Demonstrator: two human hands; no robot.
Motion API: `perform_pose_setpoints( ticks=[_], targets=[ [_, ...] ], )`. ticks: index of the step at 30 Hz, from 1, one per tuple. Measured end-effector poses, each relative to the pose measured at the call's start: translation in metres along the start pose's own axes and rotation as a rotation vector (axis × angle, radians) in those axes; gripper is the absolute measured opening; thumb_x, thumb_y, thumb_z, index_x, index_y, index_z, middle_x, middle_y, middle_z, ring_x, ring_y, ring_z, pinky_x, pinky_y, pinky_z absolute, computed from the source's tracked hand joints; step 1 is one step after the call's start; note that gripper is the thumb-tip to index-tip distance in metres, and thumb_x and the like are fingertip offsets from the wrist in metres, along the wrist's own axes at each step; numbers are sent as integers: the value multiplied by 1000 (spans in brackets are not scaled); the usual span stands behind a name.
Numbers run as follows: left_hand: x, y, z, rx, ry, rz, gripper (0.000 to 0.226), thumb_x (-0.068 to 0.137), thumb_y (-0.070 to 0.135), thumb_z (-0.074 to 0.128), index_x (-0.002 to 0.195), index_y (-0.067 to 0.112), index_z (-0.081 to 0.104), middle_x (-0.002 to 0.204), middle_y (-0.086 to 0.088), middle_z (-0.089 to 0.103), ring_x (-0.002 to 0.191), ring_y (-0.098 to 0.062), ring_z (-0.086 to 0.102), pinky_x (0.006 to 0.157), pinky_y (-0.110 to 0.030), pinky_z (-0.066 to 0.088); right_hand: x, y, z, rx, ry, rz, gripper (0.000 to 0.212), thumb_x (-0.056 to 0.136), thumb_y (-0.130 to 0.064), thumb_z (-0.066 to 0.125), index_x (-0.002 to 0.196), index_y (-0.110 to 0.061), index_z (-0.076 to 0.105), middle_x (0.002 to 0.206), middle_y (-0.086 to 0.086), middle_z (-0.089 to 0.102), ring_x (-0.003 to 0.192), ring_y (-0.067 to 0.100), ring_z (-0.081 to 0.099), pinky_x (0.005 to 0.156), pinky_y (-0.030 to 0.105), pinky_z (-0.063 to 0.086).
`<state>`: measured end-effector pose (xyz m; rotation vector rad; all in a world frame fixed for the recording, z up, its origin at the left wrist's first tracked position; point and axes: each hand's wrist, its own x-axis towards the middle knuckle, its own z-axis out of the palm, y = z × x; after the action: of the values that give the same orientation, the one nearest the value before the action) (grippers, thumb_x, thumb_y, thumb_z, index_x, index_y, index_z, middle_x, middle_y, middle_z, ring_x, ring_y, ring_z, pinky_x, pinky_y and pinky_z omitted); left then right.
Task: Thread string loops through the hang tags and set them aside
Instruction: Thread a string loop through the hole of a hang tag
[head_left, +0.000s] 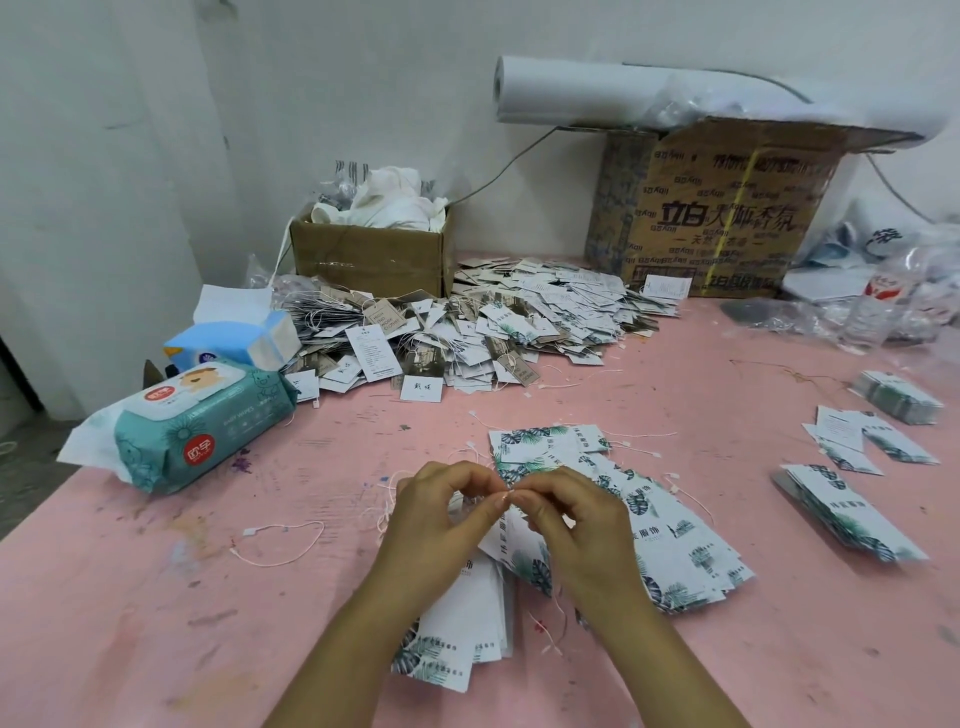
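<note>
Several leaf-printed hang tags (649, 525) lie fanned on the pink surface (727, 389), directly under both hands. The left hand (441, 519) and right hand (576, 525) meet fingertip to fingertip above the fan. Each grip pinches what is probably a string (508, 493), too fine to see clearly. It would help to pinch near the string's tip, feed it straight through the hole, then pull it snug. A spare loop (250, 532) lies to the left, and a heap of strung tags (519, 317) sits well behind.

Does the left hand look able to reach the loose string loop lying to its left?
Probably yes: only tabletop separates the left hand from that loop, though it is busy pinching a string.
</note>
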<state>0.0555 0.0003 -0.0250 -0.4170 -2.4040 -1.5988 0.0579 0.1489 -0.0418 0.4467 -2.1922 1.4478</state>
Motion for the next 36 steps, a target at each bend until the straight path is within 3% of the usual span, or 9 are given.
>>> perform_pose_setpoints(
  ticks=[3,7,13,17,20,24,29,32,36],
  targets=[
    [0,0,0,54,-16,15,22,81,24,70,73,42,59,79,15,59,90,-6,53,90,-36,38,0,-2,0,33,20,38,12,79,-9,70,79,-21,70,72,-11,64,67,6,58,60,16,44],
    [0,-1,1,129,-8,48,28,82,24,69,72,45,55,79,16,58,92,-5,51,87,-24,29,0,-6,0,86,11,102,22,78,-7,71,75,-28,66,67,-11,64,63,5,56,60,20,46],
    [-1,-3,0,228,-28,136,29,81,20,70,74,45,56,72,28,51,91,13,41,83,-6,21,2,-10,-2,257,-67,278,14,80,-6,69,74,-19,66,60,-8,62,54,6,54,55,20,46],
    [0,-5,0,282,-51,162,12,81,21,70,81,32,66,72,28,51,91,12,40,84,-7,19,4,-10,-5,274,-118,311,16,81,-4,67,72,-17,66,57,-9,60,51,6,52,52,18,45],
    [0,-4,-1,231,-40,151,25,78,24,73,73,45,59,71,27,52,93,13,40,83,-6,20,5,-10,-8,341,-134,345,16,80,-1,67,71,-14,66,56,-7,61,49,7,52,51,19,45],
    [1,-4,-2,163,-18,89,28,73,30,75,66,50,57,75,19,56,92,-5,47,81,-9,26,6,-10,-10,403,-167,350,17,77,-2,69,67,-15,67,54,-4,60,48,8,52,50,19,45],
    [2,-2,-3,62,-28,32,32,70,21,78,62,47,61,71,16,58,86,-12,55,85,-30,40,6,-11,-9,427,-156,340,21,75,1,69,63,-17,69,54,-4,61,49,8,51,52,19,45],
    [2,-2,-5,-45,-36,-2,31,70,15,78,59,41,65,66,19,61,72,1,56,73,-13,42,5,-13,-7,479,-132,345,14,70,-6,72,61,-17,71,54,-3,62,48,8,51,51,19,45],
    [1,2,-4,-154,-61,-36,21,72,9,75,65,28,67,63,12,61,66,0,54,67,-15,44,4,-15,-6,552,-115,342,2,62,-19,72,61,-17,73,55,-3,63,48,8,50,51,19,45]
  ],
)
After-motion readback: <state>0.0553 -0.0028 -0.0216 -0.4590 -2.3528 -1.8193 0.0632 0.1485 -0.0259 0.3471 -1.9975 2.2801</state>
